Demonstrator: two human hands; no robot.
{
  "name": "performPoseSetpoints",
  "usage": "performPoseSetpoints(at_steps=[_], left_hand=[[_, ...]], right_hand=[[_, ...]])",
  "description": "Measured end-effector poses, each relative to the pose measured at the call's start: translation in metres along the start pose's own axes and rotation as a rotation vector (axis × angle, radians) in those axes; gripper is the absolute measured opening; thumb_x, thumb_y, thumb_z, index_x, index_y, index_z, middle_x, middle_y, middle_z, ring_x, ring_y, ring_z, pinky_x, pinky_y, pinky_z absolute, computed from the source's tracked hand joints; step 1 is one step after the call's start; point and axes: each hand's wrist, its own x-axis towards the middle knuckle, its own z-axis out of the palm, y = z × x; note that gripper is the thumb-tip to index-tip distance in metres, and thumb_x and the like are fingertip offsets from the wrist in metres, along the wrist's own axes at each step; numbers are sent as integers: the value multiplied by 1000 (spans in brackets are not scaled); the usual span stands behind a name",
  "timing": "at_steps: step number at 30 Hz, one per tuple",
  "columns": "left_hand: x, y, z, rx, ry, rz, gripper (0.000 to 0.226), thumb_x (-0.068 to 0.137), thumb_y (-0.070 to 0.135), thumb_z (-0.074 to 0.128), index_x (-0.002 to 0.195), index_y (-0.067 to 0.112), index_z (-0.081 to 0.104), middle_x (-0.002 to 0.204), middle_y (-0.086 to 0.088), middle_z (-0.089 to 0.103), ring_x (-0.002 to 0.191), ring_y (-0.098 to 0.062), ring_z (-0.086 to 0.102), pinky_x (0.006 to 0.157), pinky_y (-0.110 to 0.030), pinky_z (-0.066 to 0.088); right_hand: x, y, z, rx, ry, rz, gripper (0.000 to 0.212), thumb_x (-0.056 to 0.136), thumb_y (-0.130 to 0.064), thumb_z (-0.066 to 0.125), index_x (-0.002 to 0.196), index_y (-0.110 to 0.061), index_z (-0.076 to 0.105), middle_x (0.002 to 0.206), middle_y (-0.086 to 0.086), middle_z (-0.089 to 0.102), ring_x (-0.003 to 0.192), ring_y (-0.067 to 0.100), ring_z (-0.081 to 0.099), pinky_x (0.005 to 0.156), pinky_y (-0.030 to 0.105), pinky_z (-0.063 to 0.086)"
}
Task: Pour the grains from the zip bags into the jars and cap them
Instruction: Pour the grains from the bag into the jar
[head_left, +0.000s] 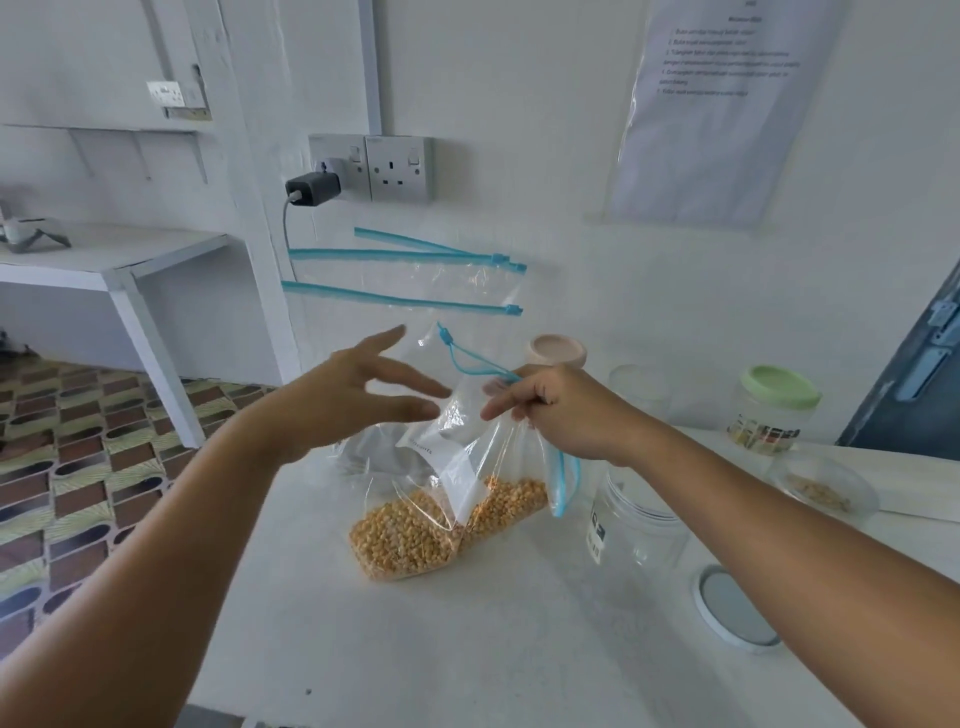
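Note:
A clear zip bag (447, 499) with a blue zipper holds yellow grains at its bottom, resting on the white counter (415, 649). My right hand (556, 410) pinches its upper edge near the blue zip. My left hand (358, 395) hovers just left of the bag top, fingers spread, holding nothing. An open clear jar (634, 525) stands right of the bag, partly behind my right arm. Its grey-white lid (735, 608) lies flat in front of it. A second open jar (641, 387) stands further back.
Several more zip bags (405, 280) lean against the wall behind. A beige lid (558, 351) lies near the wall. A green-capped jar (769, 413) and a clear bowl (821, 488) with some grains sit at the right. The counter's left edge drops to a patterned floor.

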Motion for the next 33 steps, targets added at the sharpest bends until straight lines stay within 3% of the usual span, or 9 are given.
performPoseSetpoints(at_steps=[4,8,12,15,17,21,24,28,33], left_hand=[[19,8,9,-202,103,116,18,86,28,79,103,33,83,123,14,74,118,-7,64,119,-45,41],[28,6,10,-322,304,106,16,92,13,76,105,21,82,105,10,80,102,-5,72,111,-37,50],[29,0,10,-400,353,86,16,92,12,74,104,21,81,104,8,80,102,-7,73,112,-35,49],[30,2,12,-426,345,93,16,93,12,74,102,22,81,104,5,80,106,-14,73,114,-40,48],[32,2,12,-421,333,102,16,93,12,73,102,22,81,106,5,80,106,-13,72,114,-42,48],[34,0,17,-393,275,109,17,94,14,71,107,18,82,109,5,79,109,-15,70,113,-48,49],[32,0,19,-398,279,97,16,95,13,71,104,20,82,108,6,79,107,-12,71,113,-44,50],[19,-7,26,-463,351,77,16,94,18,73,104,28,82,119,9,75,116,-7,66,117,-39,44],[-39,-68,79,-535,607,-92,15,98,38,69,106,46,79,149,6,48,142,-14,39,112,-39,33]], right_hand=[[-5,-6,-3,-70,-31,-20,59,96,12,41,102,-29,82,131,-18,63,116,0,62,87,8,44],[-16,-9,-6,-156,-60,-43,42,107,-7,52,101,-38,80,125,-19,57,114,-16,53,94,3,36],[-28,-8,-21,-322,-178,33,34,106,-16,55,102,-40,78,117,-12,65,109,4,63,99,24,49],[-32,-13,-29,-316,-225,109,36,106,-13,54,111,-41,78,113,-18,68,104,0,64,97,22,48],[-29,-19,-29,-319,-240,90,31,106,-22,59,119,-45,74,122,-23,57,112,1,55,100,22,41],[-15,-33,-26,-252,-205,38,28,103,-34,64,127,-45,71,112,-37,50,115,0,48,101,21,35],[-5,-36,-18,-249,-205,48,29,104,-22,63,124,-39,74,126,-25,64,108,0,57,98,18,40],[4,-31,-5,-232,-106,49,42,102,-1,51,120,-28,78,113,-10,76,92,-3,64,88,13,48],[10,-18,-1,-140,-55,100,43,103,-2,46,115,-28,79,107,-12,77,99,3,71,98,27,56]])
